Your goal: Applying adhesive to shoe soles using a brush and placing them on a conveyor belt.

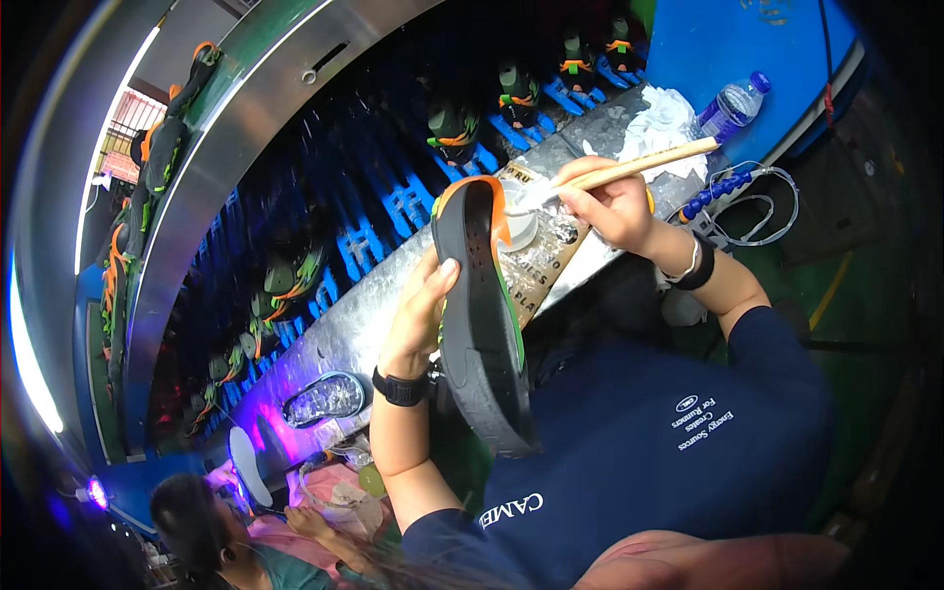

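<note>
My left hand (418,320) is closed around the side of a shoe sole (467,315), black with orange and green edging, held upright with its long face toward me. A brush (654,160) with a pale wooden handle is gripped in my right hand (615,205). The brush's head is at a small white dish (518,234), just right of the sole's orange end; its bristles are hard to make out. Under the dish lies brown printed cardboard (551,270) on the metal bench (339,329).
Beyond the bench, a rack of blue holders (403,206) carries several shoe parts. White cloth (661,128), a plastic bottle (737,103) and a blue coiled hose (713,192) lie to the right. At lower left, a co-worker (197,526) sits by a pale sole (250,467).
</note>
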Motion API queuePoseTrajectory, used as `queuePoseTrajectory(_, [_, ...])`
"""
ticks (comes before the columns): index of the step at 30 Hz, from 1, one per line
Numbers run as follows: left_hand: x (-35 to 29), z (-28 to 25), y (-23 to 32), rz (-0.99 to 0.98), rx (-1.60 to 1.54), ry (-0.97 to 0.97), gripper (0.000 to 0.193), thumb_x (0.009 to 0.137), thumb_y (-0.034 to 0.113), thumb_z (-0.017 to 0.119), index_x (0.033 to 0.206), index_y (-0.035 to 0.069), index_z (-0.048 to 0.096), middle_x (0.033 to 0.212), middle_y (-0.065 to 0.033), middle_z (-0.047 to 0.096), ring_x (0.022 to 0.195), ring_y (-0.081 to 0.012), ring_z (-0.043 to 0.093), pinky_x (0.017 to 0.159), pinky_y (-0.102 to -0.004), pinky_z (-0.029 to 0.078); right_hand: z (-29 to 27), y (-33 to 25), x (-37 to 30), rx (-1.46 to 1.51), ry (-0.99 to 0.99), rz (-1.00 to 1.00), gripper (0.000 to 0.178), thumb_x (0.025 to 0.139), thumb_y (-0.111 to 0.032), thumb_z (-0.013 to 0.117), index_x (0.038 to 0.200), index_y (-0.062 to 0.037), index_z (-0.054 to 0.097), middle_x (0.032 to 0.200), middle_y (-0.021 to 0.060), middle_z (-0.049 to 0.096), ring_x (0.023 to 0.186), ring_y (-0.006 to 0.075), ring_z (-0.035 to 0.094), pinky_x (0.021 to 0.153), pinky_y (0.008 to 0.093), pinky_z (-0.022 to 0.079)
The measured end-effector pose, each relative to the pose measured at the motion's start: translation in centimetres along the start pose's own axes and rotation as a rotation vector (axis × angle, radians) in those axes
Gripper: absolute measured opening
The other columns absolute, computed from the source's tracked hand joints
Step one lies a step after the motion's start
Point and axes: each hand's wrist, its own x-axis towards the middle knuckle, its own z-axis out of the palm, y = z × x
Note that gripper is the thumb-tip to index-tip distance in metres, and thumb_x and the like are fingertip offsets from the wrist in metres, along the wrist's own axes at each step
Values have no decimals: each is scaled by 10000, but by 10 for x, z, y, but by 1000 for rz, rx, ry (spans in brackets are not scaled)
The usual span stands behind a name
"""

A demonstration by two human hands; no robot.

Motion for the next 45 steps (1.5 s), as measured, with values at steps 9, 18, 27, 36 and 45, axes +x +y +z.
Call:
queuePoseTrajectory(9, [-7, 2, -3, -72, -113, 49, 477, 803, 260, 491, 1183, -4, 379, 1084, -76, 487, 969, -131, 465, 833, -257, 367, -8, 16, 3, -219, -69, -71, 116, 753, -3, 538, 867, 19, 530, 739, 42, 530, 627, 69, 490, 545, 192, 391])
queuePoseTrajectory(18, [0, 14, 4, -111, -182, 74, 459, 805, 276, 497, 1173, 20, 400, 1071, -62, 498, 949, -125, 478, 817, -246, 375, -17, 18, 3, 52, 92, -72, 74, 778, -32, 517, 837, 8, 536, 712, 30, 520, 589, 53, 477, 516, 177, 383])
queuePoseTrajectory(27, [16, 27, 35, 213, 60, 63, 579, 768, 232, 514, 1237, -9, 277, 1193, -84, 394, 1071, -163, 394, 885, -280, 314, -54, -8, -16, 329, 81, 136, 90, 787, -34, 488, 852, 25, 510, 603, 34, 507, 443, 34, 429, 393, 158, 339])
queuePoseTrajectory(36, [25, 43, 175, 1535, 853, 680, 714, 582, 142, 688, 1171, -5, 313, 979, -102, 472, 923, -213, 481, 841, -289, 372, -103, -26, -52, 231, 391, 80, 94, 770, -54, 482, 843, 3, 502, 571, 36, 489, 428, 56, 417, 385, 167, 325])
queuePoseTrajectory(45, [168, -36, 279, 336, 1329, 694, 689, 652, 397, 645, 1061, -121, 447, 891, -192, 574, 820, -263, 573, 728, -315, 437, -105, -27, -52, 168, 464, 79, 105, 774, -77, 488, 841, 3, 495, 565, 24, 476, 429, 45, 397, 388, 158, 311])
